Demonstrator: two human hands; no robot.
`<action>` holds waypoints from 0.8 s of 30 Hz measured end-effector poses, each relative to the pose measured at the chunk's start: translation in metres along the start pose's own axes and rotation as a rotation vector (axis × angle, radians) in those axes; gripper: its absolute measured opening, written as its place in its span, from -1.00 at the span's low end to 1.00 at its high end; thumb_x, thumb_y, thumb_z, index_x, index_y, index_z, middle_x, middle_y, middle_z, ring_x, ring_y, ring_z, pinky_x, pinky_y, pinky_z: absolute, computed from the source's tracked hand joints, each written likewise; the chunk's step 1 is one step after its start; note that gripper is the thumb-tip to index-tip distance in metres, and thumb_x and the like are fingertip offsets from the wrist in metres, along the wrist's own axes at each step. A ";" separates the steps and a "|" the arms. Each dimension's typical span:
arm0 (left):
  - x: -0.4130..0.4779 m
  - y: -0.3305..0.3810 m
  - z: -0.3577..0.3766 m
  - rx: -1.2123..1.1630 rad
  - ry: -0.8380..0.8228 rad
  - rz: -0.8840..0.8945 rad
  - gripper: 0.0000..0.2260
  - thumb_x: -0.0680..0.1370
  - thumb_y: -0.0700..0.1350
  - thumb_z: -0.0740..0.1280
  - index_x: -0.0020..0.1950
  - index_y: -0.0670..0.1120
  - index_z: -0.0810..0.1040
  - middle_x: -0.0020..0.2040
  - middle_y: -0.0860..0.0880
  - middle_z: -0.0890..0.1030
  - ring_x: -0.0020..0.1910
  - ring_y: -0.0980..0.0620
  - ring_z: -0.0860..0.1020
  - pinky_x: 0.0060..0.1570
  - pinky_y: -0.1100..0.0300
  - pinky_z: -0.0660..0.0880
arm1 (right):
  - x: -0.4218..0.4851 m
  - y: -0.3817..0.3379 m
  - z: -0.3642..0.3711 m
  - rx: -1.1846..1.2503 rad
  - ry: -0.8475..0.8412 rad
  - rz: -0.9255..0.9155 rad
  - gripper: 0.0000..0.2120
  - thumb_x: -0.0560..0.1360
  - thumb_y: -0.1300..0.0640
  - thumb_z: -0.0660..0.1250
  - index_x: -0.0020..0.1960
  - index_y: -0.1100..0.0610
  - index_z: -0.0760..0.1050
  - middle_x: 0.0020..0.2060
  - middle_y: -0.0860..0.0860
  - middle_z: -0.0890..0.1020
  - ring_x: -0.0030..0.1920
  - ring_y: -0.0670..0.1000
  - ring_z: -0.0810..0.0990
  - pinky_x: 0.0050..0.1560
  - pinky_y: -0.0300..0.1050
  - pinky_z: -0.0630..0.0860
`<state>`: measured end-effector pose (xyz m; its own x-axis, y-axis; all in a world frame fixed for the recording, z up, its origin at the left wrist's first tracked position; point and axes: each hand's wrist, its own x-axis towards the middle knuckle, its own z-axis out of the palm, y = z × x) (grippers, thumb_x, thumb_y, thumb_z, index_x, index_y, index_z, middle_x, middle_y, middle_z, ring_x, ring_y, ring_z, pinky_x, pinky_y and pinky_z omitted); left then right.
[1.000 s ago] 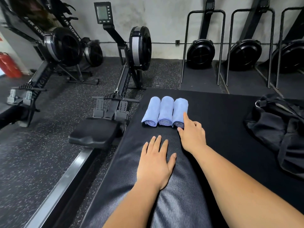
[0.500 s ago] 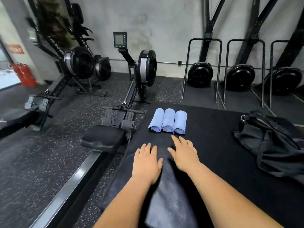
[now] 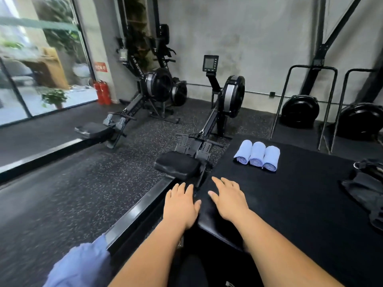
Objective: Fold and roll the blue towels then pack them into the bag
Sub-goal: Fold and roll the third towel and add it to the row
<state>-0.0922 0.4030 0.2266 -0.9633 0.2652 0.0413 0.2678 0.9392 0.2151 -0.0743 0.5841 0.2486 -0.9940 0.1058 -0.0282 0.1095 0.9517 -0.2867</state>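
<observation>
Lying on the black mat (image 3: 300, 204), three rolled blue towels (image 3: 257, 155) touch. Nearer, left hand (image 3: 180, 206) and right hand (image 3: 230, 200) hold nothing, fingers straight.

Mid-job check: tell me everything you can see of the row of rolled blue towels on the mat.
The rolled blue towels are three light blue rolls of soft, terry-looking cloth, lying flat side by side with their flanks touching. Their spiral ends face the person. They rest on the black mat near its far left corner. Nothing else touches them: the left hand and right hand are nearer the camera, apart from them.
</observation>
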 end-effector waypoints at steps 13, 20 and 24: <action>-0.081 -0.147 0.004 -0.017 -0.017 -0.252 -0.40 0.70 0.23 0.14 0.67 -0.03 0.15 0.68 -0.11 0.19 0.67 -0.18 0.10 0.62 -0.10 0.07 | -0.005 -0.144 0.077 -0.088 -0.105 -0.313 -0.44 0.71 -0.25 0.07 0.66 -0.14 0.11 0.64 -0.02 0.21 0.63 0.11 0.11 0.56 0.13 0.22; -0.120 -0.211 0.042 -0.058 -0.097 -0.389 -0.42 0.68 0.22 0.18 0.64 -0.01 0.22 0.63 -0.11 0.26 0.62 -0.16 0.18 0.59 -0.08 0.13 | -0.009 -0.198 0.135 -0.140 -0.226 -0.437 -0.47 0.71 -0.23 0.06 0.65 -0.16 0.14 0.64 -0.04 0.20 0.64 0.09 0.08 0.58 0.13 0.16; -0.140 -0.242 0.062 -0.066 -0.125 -0.454 -0.47 0.67 0.20 0.21 0.59 -0.01 0.29 0.57 -0.08 0.33 0.55 -0.15 0.26 0.54 -0.05 0.19 | -0.009 -0.222 0.170 -0.145 -0.313 -0.489 -0.49 0.71 -0.21 0.09 0.64 -0.17 0.17 0.63 -0.05 0.22 0.63 0.08 0.10 0.57 0.14 0.20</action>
<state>-0.0213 0.1527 0.1079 -0.9721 -0.1406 -0.1878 -0.1851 0.9515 0.2459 -0.0902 0.3231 0.1500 -0.8807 -0.4231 -0.2132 -0.3831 0.9007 -0.2048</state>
